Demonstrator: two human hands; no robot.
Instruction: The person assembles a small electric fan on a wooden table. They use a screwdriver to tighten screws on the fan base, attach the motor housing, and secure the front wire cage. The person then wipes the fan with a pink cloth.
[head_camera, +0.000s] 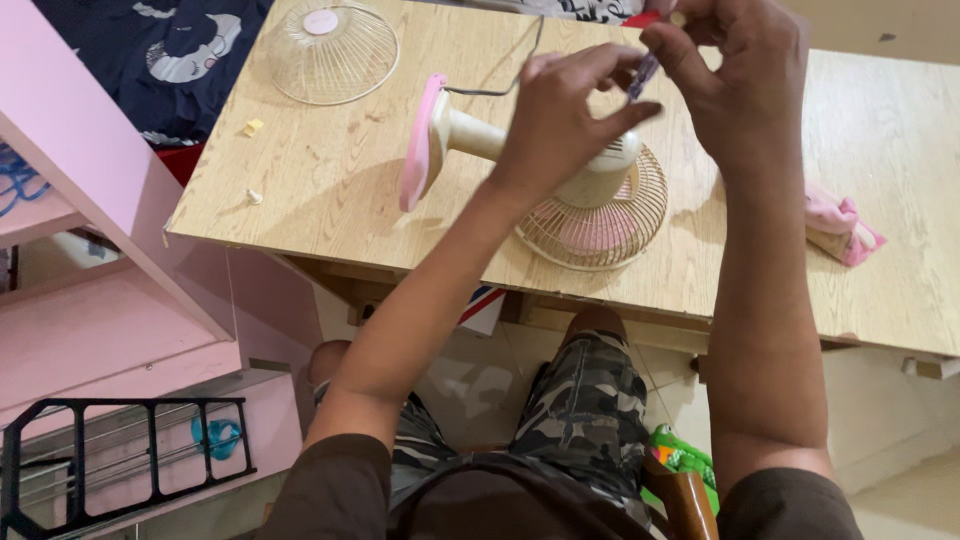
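A small table fan (470, 135) lies tipped over on the wooden table (340, 190), its pink base to the left and its cream wire guard (600, 225) face down. Above the fan's motor housing my left hand (565, 110) and my right hand (735, 75) meet. Between their fingertips is a small dark purple part (643, 72), pinched by both hands. A thin dark cord (510, 80) runs from the fan's neck up toward the hands. The loose front guard (330, 50), cream with a pink centre cap, lies at the table's far left.
A pink cloth (840, 228) sits on the table's right side. Two tiny pale bits (252, 127) lie near the left edge. A pink shelf unit (100, 250) and a black rack (120, 460) stand to my left. My camouflage-trousered knees (590, 400) are under the table.
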